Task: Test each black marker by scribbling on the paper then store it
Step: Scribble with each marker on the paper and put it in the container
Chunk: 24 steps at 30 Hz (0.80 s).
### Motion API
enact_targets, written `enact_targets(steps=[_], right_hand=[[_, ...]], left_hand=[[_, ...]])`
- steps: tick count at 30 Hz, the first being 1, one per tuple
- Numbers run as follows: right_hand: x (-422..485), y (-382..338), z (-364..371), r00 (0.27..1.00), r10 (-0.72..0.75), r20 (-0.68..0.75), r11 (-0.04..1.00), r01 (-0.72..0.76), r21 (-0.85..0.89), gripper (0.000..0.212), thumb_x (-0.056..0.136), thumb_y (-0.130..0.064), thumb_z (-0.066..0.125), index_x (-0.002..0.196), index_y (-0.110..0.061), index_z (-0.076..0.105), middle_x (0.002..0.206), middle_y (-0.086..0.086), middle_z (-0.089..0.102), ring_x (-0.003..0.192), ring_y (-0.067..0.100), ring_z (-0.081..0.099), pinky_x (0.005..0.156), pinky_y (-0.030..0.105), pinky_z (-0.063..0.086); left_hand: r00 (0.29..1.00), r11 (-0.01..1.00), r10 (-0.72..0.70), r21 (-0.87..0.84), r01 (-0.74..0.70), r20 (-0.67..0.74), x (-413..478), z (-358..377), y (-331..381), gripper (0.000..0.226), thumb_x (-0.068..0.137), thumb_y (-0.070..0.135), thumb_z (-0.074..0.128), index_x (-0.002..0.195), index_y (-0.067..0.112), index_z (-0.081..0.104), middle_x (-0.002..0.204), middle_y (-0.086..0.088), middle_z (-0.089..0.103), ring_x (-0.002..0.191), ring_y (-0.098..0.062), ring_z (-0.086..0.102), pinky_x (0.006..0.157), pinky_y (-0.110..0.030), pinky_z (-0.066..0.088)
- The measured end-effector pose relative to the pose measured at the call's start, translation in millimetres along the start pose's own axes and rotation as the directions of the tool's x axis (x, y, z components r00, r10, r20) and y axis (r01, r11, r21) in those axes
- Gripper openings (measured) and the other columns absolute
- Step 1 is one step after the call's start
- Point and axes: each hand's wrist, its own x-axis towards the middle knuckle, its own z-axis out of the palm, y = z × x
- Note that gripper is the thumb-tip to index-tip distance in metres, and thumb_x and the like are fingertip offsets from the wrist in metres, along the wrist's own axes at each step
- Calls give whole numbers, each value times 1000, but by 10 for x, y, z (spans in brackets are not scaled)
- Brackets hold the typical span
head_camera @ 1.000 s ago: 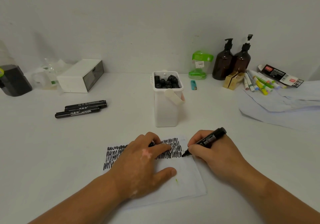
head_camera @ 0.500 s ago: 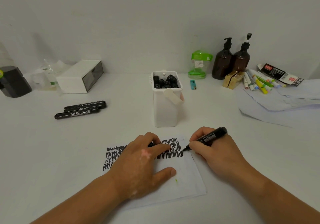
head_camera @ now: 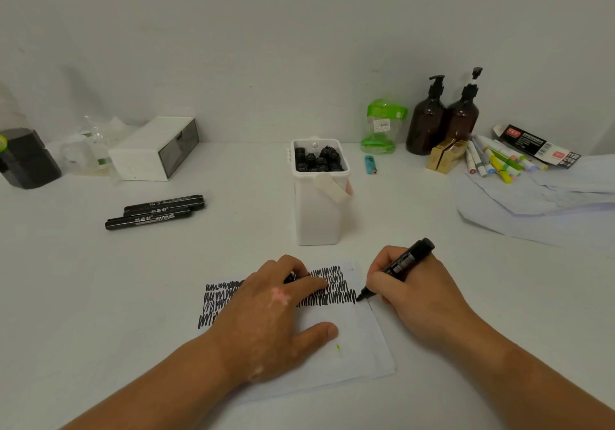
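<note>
Got black marker (head_camera: 404,261) uncapped and tilted, tip on scribbled paper (head_camera: 352,346) by its right edge. Three capped markers (head_camera: 154,211) lying far left, more standing in white bucket (head_camera: 316,220).

matt white paper (head_camera: 349,346), glossy plastic bucket (head_camera: 317,216)

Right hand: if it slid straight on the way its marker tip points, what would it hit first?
Probably the left hand, at its thumb, resting on the paper: the marker in the right hand aims down-left across the sheet. Depth unclear.

I get soft, even, slightly dim light; a faint shadow hugs the white marker bucket (head_camera: 317,216); detail smears toward the table (head_camera: 100,296) corners.
</note>
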Motion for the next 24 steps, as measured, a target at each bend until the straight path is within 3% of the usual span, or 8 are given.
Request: enact_targets(steps=[2,5,9,12,16,18,20,24], right_hand=[[4,11,-17,1000,5,-28,998,-4,59,14,66,-35,62,72,-23,68,49,-10,56,45,5,45,43,14,33],[9,20,-64,997,53,-60,959,-34,282,13,66,-31,64,69,-19,64,49,1,52,45,16,42,43,25,32],[-13,-19,-76,998,60,-30,896,-40,441,22,62,-36,70,69,-17,60,53,10,52,49,21,43,41,27,33],[14,-115,-97,999,-17,-39,919,30,392,26,63,-42,73,71,-19,64,53,10,55,49,22,46,43,29,37],[81,-310,-131,994,-85,-67,931,103,350,32,62,-46,79,82,-20,74,52,8,58,48,21,51,46,29,42],[111,-407,-111,995,-95,-36,899,101,427,25,66,-36,79,84,-18,76,55,8,60,50,21,52,47,28,43],[128,-476,-64,997,-76,19,827,52,560,15,72,-24,71,82,-14,76,58,9,60,52,19,53,45,27,42],[84,-510,61,999,-13,29,753,-10,658,7,73,-18,65,69,-15,70,58,13,59,48,22,51,42,28,42]], left_hand=[[1000,1000,0,-13,0,0,0,-10,4,70,80,80,41,140,44,42,126,22,40,116,-5,44,103,-27,40],[1000,997,-4,-78,2,-19,2,-41,-3,63,86,72,42,141,43,39,125,22,43,115,-2,45,101,-22,39],[998,959,-32,-281,15,-56,14,-114,-30,49,91,22,49,138,33,44,120,19,52,98,11,47,87,-2,30],[989,875,-99,-484,34,-109,11,-154,-69,55,88,-2,45,129,35,49,109,24,58,81,-2,53,72,-5,38],[965,755,-219,-651,75,-142,21,-178,-96,56,91,-2,57,127,39,49,112,25,63,92,-8,65,75,-15,52],[950,645,-297,-754,128,-92,33,-192,-118,56,86,0,71,121,40,53,111,20,69,92,-13,70,74,-22,56],[937,535,-348,-823,191,-8,47,-209,-143,47,80,3,79,107,39,65,102,11,75,84,-17,74,66,-19,55],[937,551,-349,-810,203,-2,53,-216,-175,27,78,13,83,91,36,76,89,7,78,78,-9,74,67,-12,52]])
